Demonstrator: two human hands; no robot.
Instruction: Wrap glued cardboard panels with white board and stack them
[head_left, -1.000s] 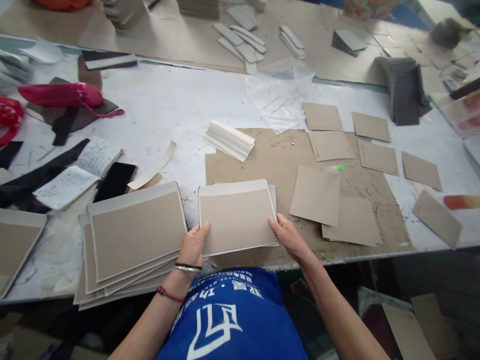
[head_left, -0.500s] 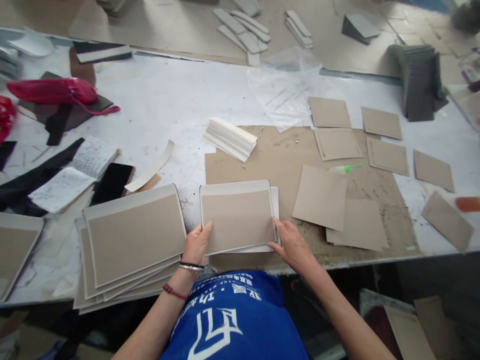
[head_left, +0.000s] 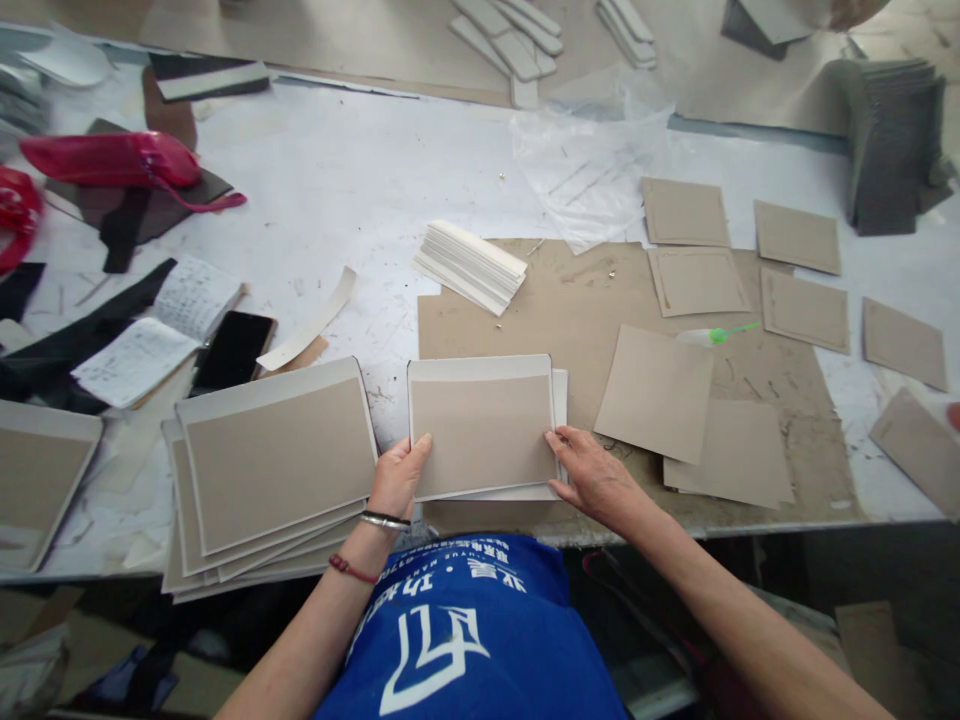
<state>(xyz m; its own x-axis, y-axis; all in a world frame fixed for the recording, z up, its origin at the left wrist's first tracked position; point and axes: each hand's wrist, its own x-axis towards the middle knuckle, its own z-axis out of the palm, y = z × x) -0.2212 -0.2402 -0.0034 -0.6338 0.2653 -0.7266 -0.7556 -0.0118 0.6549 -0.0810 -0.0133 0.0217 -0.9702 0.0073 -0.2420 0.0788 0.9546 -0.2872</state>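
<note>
A grey-bordered card panel with a tan centre (head_left: 482,425) lies at the table's near edge on a second, similar panel (head_left: 559,395) whose right edge peeks out. My left hand (head_left: 397,478) grips the top panel's lower left corner, thumb on top. My right hand (head_left: 592,472) rests at its right edge, fingers bent on the two panels' edges. Both panels sit partly on a large brown cardboard sheet (head_left: 592,300).
A stack of like panels (head_left: 274,465) lies left of my hands. Tan squares (head_left: 658,392) lie to the right, with a green-tipped tool (head_left: 716,333). A stack of white strips (head_left: 471,265), a phone (head_left: 234,350), notebook pages (head_left: 154,335) and a red pouch (head_left: 112,160) lie beyond.
My right hand has slid from the lower right corner up along the panel's right edge. The lower panel now shows more at the right. The camera has drifted slightly.
</note>
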